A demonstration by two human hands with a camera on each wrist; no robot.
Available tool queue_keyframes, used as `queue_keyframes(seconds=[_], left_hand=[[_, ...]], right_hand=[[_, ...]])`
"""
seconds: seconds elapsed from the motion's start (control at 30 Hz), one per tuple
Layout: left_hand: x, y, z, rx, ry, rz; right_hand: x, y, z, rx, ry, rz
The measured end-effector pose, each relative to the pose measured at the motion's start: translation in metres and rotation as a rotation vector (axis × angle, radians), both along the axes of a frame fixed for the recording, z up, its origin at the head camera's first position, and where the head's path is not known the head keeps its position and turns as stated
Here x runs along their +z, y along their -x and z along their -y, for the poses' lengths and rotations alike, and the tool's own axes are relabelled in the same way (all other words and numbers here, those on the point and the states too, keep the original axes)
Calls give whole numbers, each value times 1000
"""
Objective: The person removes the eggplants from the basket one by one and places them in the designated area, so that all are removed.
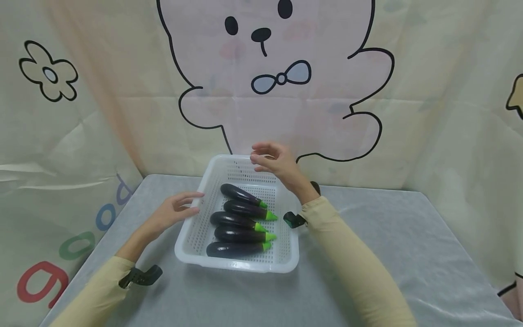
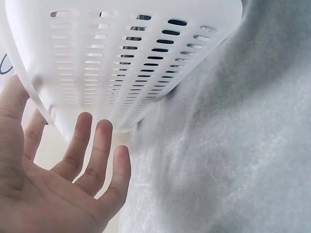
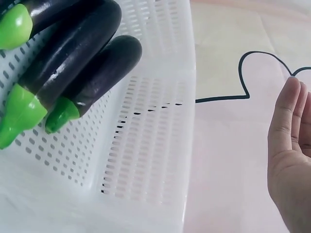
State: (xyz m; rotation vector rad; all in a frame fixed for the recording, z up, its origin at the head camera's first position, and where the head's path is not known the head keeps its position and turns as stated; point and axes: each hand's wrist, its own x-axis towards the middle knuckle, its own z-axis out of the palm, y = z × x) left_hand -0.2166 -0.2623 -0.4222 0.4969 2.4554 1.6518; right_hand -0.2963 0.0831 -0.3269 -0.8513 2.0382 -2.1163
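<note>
A white perforated plastic basket [image 1: 237,264] stands on the table, holding several dark purple eggplants [image 1: 234,250]. They lie side by side with their bright green caps toward the right. My left hand [image 1: 173,211] is at the basket's left rim. In the left wrist view, the left hand [image 2: 63,189] has its fingers loosely extended beside the slotted wall, with fingertips right at the rim. My right hand [image 1: 282,165] hovers by the far rim, fingers slightly bent and nothing in them. In the right wrist view, the right hand [image 3: 286,160] appears apart from the basket wall [image 3: 150,150].
A grey cloth [image 1: 392,254] covers the table. Behind the table hangs a pale curtain [image 1: 441,113] with a cartoon bear, and its lower part comes close to the basket's far side. Dark straps [image 1: 140,276] circle both wrists.
</note>
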Motion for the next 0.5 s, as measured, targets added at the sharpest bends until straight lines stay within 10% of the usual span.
queue_keyframes(seconds=[0.5], left_hand=[[-1, 2, 0, 11, 26, 11]], right_hand=[[-19, 18, 34, -35, -17, 59]])
